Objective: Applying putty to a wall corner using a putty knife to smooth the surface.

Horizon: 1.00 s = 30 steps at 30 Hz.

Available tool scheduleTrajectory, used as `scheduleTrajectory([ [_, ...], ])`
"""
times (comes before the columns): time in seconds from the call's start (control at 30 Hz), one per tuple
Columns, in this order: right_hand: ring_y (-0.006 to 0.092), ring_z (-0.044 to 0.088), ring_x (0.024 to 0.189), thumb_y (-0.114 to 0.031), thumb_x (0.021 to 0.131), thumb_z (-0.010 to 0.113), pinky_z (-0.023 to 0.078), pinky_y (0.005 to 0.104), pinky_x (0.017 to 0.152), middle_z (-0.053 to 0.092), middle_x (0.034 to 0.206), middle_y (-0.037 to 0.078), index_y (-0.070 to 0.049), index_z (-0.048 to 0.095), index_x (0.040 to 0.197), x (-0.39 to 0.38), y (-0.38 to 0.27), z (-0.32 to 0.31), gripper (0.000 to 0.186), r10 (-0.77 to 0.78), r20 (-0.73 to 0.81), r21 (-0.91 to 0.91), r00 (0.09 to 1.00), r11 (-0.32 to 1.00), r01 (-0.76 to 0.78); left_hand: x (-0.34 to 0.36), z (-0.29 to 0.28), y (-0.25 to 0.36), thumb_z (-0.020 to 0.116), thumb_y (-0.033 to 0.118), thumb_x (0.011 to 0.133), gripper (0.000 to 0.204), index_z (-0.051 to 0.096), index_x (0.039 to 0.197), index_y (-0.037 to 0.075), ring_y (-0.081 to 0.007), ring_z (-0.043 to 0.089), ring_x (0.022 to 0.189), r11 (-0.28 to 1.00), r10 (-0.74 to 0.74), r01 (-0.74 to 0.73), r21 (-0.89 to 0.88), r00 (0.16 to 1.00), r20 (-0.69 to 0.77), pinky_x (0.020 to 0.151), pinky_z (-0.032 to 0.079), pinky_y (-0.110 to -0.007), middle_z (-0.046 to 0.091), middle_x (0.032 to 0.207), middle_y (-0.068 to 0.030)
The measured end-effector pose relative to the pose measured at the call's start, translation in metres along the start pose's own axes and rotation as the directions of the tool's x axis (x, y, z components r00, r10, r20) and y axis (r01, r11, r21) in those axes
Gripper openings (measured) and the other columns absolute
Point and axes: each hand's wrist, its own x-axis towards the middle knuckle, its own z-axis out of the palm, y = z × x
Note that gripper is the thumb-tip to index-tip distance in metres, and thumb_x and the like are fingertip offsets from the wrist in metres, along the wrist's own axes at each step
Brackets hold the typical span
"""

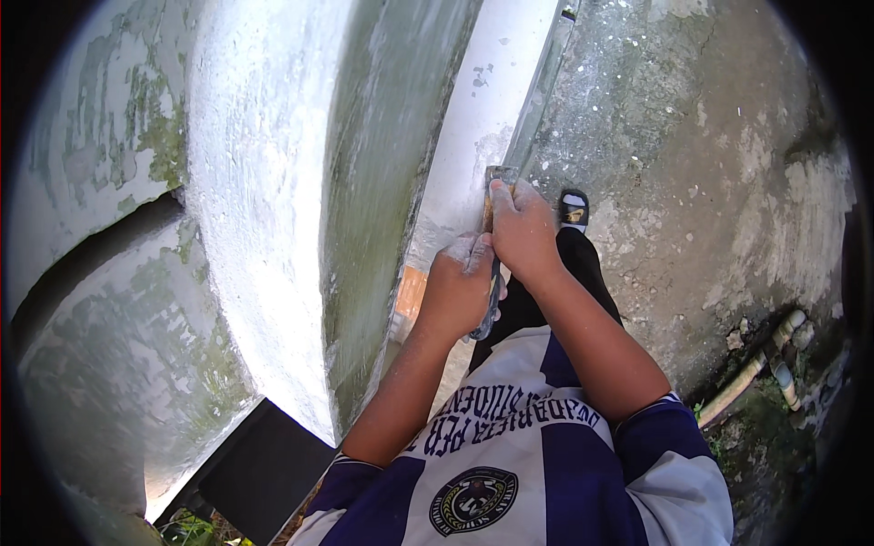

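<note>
A long, narrow scraper [498, 171] with a flat, worn metal end and a dark handle is held in both my hands. My left hand [460, 280] is wrapped round the handle, nearer my body. Higher up, my right hand [525, 226] closes on the scraper, its thumb along the shaft near the flat end. Pale dust coats the fingers of both hands. The flat end lies over the edge of a white-coated strip [464, 136], patchy with grey; whether it touches the strip I cannot tell.
To the left runs a bright white curved wall band [264, 182] with a grey-green face [387, 136]. An orange-brown patch [411, 291] shows beside my left hand. My sandalled foot [574, 210] stands on the stained concrete floor [674, 182]. A pipe [751, 369] lies at the lower right.
</note>
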Motion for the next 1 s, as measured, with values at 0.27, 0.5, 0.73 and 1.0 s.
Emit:
scheduleTrajectory([
  [0.27,0.0313,0.065,0.055,-0.022,0.094,0.050,0.050,0.0399,0.058,0.060,0.066,0.024,0.010,0.055,0.084,0.016,-0.022,-0.007,0.034,-0.015,-0.031,0.047,0.999,0.999,0.016,0.018,0.004,0.011,0.043,0.020,0.099,0.028,0.056,0.089,-0.002,-0.0163,0.057,0.047,0.996,0.084,-0.084,-0.005,0.996,-0.009,0.045,0.044,-0.033,0.058,0.060,-0.0086],
  [0.5,0.0303,0.065,0.054,-0.022,0.094,0.049,0.050,0.0390,0.058,0.060,0.063,0.022,0.010,0.055,0.082,0.020,-0.033,-0.009,0.035,-0.129,-0.006,-0.100,0.992,0.987,0.128,0.020,0.006,0.017,0.045,0.021,0.097,0.030,0.056,0.087,-0.004,-0.0210,0.059,0.049,0.997,-0.037,0.036,-0.074,0.999,-0.006,0.048,0.044,-0.035,0.060,0.060,-0.0121],
  [0.73,0.0361,0.064,0.057,-0.023,0.094,0.049,0.049,0.0434,0.061,0.059,0.064,0.025,0.008,0.055,0.080,-0.001,0.013,0.002,0.035,-0.059,0.032,-0.120,0.998,0.991,0.062,-0.008,0.003,-0.016,0.044,0.021,0.097,0.029,0.058,0.089,-0.003,-0.0189,0.059,0.049,0.983,-0.131,0.132,-0.123,0.991,0.019,0.047,0.044,-0.034,0.060,0.060,-0.0105],
  [1.0,0.0309,0.063,0.053,-0.023,0.093,0.051,0.049,0.0387,0.055,0.061,0.068,0.023,0.009,0.058,0.086,0.010,0.016,0.007,0.033,-0.208,-0.053,-0.299,0.977,0.936,0.183,-0.004,-0.003,0.000,0.043,0.022,0.098,0.030,0.057,0.086,-0.002,-0.0169,0.056,0.045,0.966,-0.187,0.192,-0.175,0.981,0.044,0.042,0.043,-0.031,0.058,0.058,-0.0087],
])
